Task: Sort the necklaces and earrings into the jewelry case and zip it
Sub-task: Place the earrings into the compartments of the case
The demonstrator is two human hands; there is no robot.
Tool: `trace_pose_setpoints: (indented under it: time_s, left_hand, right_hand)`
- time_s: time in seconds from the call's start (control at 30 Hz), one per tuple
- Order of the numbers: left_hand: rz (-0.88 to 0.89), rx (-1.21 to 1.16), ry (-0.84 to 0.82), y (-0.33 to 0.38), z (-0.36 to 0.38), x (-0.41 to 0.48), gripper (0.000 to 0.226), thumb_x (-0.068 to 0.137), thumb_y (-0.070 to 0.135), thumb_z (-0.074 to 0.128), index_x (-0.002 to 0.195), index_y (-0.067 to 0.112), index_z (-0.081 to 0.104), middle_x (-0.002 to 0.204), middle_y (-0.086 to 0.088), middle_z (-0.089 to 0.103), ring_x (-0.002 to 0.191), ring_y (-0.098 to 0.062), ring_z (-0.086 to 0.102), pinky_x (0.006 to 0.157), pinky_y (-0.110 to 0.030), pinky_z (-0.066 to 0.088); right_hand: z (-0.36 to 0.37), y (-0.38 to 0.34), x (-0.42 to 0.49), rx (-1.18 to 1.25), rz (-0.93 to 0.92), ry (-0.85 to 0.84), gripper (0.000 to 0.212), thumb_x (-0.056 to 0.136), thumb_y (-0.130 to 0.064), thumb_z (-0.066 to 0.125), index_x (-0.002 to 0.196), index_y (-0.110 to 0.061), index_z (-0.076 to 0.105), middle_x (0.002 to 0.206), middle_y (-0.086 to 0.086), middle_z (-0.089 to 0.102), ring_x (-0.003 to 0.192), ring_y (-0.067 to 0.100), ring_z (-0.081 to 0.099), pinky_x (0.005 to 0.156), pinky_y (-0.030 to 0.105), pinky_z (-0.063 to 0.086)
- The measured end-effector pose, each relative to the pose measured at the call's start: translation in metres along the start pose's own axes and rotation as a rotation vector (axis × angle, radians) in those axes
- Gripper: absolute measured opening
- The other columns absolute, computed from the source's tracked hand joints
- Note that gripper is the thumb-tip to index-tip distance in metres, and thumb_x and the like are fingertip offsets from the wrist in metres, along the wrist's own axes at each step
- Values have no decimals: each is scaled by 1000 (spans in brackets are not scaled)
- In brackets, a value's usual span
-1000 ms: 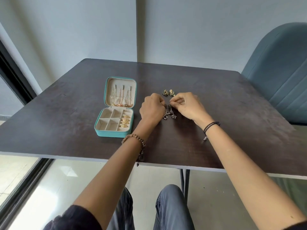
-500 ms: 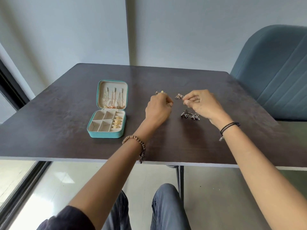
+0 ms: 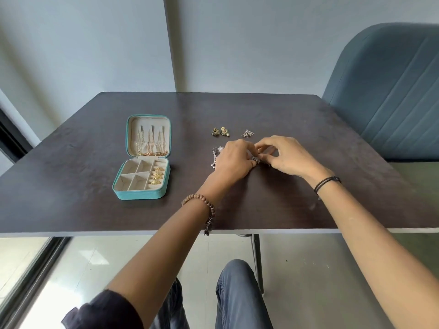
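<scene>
The teal jewelry case (image 3: 140, 193) lies open on the left of the dark table (image 3: 71, 186). Gold necklaces (image 3: 149, 143) hang inside its lid, and gold earrings (image 3: 157, 176) fill its right compartment. My left hand (image 3: 234, 162) and my right hand (image 3: 287, 155) meet over a dark silver earring (image 3: 257, 160) and pinch it between their fingertips. A silver dangling earring (image 3: 215, 155) lies just left of my left hand. Behind the hands lie a gold-green earring pair (image 3: 220, 131) and a triangular silver earring (image 3: 247, 133).
A blue padded chair (image 3: 389, 91) stands at the table's right rear. A grey wall runs behind the table. The table's near edge (image 3: 142, 233) lies above my knees (image 3: 237, 293). A window frame (image 3: 28, 276) runs along the floor at the left.
My hands have come together lower on the table over the dark silver earring. The triangular earring my right hand held now lies on the table behind them.
</scene>
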State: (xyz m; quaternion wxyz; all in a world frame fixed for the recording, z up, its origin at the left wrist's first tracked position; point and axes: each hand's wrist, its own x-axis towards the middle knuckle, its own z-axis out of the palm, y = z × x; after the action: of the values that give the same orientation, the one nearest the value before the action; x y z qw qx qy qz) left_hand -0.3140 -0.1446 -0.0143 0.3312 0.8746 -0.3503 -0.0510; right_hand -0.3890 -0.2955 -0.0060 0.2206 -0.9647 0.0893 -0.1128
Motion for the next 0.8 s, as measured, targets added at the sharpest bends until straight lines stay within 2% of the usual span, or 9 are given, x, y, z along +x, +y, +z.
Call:
trace_pose_setpoints:
  time_s: [0.13, 0.27, 0.4, 0.5, 0.57, 0.67, 0.8]
  left_hand:
    - [7, 30, 10, -1, 1, 2, 21, 86, 13, 71, 106, 18, 77, 105, -8, 74, 102, -29, 67, 85, -43, 56]
    - [17, 34, 35, -6, 7, 3, 17, 86, 20, 75, 102, 14, 75, 107, -10, 72, 102, -31, 67, 85, -44, 55]
    - [38, 8, 49, -9, 9, 1, 21, 82, 27, 80, 91, 10, 72, 99, -10, 70, 94, -29, 65, 76, -36, 50]
    - [49, -38, 72, -8, 7, -4, 26, 83, 32, 80, 85, 9, 69, 93, -9, 69, 89, -25, 64, 72, -33, 46]
    - [44, -98, 86, -5, 2, -7, 30, 83, 37, 80, 84, 9, 70, 87, -5, 71, 84, -21, 65, 72, -33, 49]
    - [0, -292, 83, 0, -8, -12, 34, 82, 43, 81, 83, 10, 72, 76, 0, 72, 70, -14, 63, 71, -29, 51]
    - [-50, -560, 21, 3, -19, -15, 29, 81, 43, 82, 73, 17, 70, 79, 2, 78, 85, -18, 74, 81, -36, 58]
  right_hand:
    - [2, -4, 3, -70, -10, -17, 14, 93, -21, 68, 106, -25, 73, 94, -10, 59, 90, 12, 63, 74, 22, 40]
    - [2, -4, 1, -74, -1, 0, 10, 93, -23, 70, 102, -22, 74, 89, -8, 62, 83, 10, 60, 67, 16, 39]
    - [2, -4, 0, -63, 68, 6, 5, 92, -26, 71, 93, -22, 74, 83, -11, 63, 80, 10, 61, 73, 26, 46]
    - [1, -6, -3, -64, 61, 51, 5, 94, -23, 67, 91, -20, 69, 93, -4, 60, 87, 14, 61, 76, 27, 45]
    - [-3, -8, -5, -45, 60, 84, 7, 96, -21, 62, 90, -21, 66, 100, 0, 58, 90, 15, 59, 76, 26, 40]
    - [-12, -13, -10, 33, 64, 157, 6, 96, -19, 60, 93, -20, 65, 101, -1, 65, 93, 15, 62, 78, 24, 39]
    - [-25, -24, -16, 165, 56, 208, 8, 97, -25, 63, 98, -19, 68, 91, -8, 71, 88, 6, 62, 80, 25, 41]
